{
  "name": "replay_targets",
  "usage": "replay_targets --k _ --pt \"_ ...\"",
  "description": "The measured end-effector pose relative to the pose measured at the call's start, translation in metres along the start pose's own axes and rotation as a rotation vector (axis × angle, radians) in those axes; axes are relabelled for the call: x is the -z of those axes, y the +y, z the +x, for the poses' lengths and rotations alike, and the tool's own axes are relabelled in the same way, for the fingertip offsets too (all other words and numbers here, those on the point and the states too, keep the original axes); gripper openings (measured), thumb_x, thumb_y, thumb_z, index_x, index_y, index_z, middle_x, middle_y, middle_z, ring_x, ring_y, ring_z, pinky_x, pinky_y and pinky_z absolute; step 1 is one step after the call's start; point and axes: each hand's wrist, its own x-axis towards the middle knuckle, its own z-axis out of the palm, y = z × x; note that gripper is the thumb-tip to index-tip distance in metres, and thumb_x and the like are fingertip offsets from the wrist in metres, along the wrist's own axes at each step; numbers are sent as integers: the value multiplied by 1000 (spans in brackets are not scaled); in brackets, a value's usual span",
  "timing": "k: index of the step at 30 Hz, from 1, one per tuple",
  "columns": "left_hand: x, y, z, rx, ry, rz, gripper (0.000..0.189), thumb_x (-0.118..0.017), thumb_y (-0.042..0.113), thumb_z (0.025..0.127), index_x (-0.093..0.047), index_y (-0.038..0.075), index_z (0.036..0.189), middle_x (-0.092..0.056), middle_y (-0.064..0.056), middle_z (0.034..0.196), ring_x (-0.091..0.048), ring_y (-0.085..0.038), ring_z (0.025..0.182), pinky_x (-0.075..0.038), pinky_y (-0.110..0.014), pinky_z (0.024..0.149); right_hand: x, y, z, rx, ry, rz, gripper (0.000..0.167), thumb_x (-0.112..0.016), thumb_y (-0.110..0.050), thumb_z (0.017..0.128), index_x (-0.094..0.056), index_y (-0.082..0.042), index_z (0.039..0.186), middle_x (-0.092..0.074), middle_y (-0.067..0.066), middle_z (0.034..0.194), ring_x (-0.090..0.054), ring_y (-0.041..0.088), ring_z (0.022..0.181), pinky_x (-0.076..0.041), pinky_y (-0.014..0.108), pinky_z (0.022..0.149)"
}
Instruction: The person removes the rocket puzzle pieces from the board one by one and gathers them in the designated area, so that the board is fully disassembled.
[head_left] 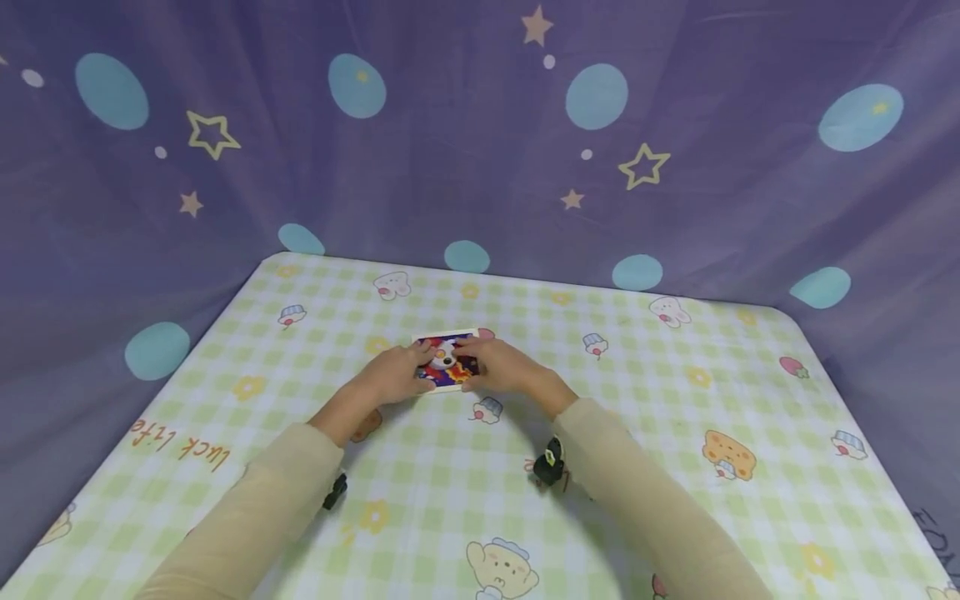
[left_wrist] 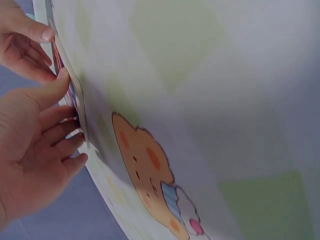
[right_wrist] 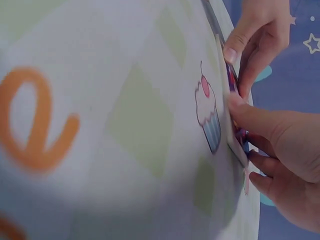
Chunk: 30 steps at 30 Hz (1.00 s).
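Card (head_left: 446, 360) between hands (head_left: 393, 373) (head_left: 506, 365), curtain (head_left: 480, 158) behind table (head_left: 645, 400)

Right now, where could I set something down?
The widest bare patch of tablecloth lies between the right sleeve and its right edge. Others lie between the picture card and the curtain behind, and left of the left sleeve. It is crowded mid-table, where the left hand and right hand hold the card.
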Motion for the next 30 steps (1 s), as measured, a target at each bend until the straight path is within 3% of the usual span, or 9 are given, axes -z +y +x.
replay_targets --k 4,11,17,24,30 --pt "-3 12 3 -82 -9 17 62 -66 29 96 -44 0 146 -36 -23 153 -40 -45 136 -35 -53 111 6 6 -17 -14 -14 1 67 -80 -28 85 -54 -1 140 -42 17 152 -47 32 134 -36 40 114" --pt "-8 40 12 -141 -13 133 62 -68 33 95 -49 1 145 -42 -20 150 -47 -41 132 -40 -51 108 12 16 -47 -13 4 12 68 -81 -28 83 -54 2 139 -44 21 149 -37 36 140 -29 44 117" --pt "-14 63 13 -197 -11 198 63 -69 37 93 -52 2 142 -47 -19 147 -49 -38 131 -45 -48 105 13 21 -75 -9 27 -27 66 -83 -28 82 -57 1 136 -48 21 145 -44 36 136 -34 45 114" --pt "-21 77 4 -240 -23 163 61 -72 35 91 -56 3 140 -49 -18 146 -48 -36 133 -44 -48 106 8 15 -101 -55 27 -45 64 -83 -28 81 -59 -3 135 -51 18 144 -48 33 134 -38 43 112" --pt "-27 78 -7 -247 -12 88 62 -74 34 89 -55 4 140 -49 -17 146 -50 -36 131 -45 -49 105 2 9 -116 -25 18 -36 64 -81 -29 84 -57 -1 137 -50 18 145 -46 32 135 -38 43 111"
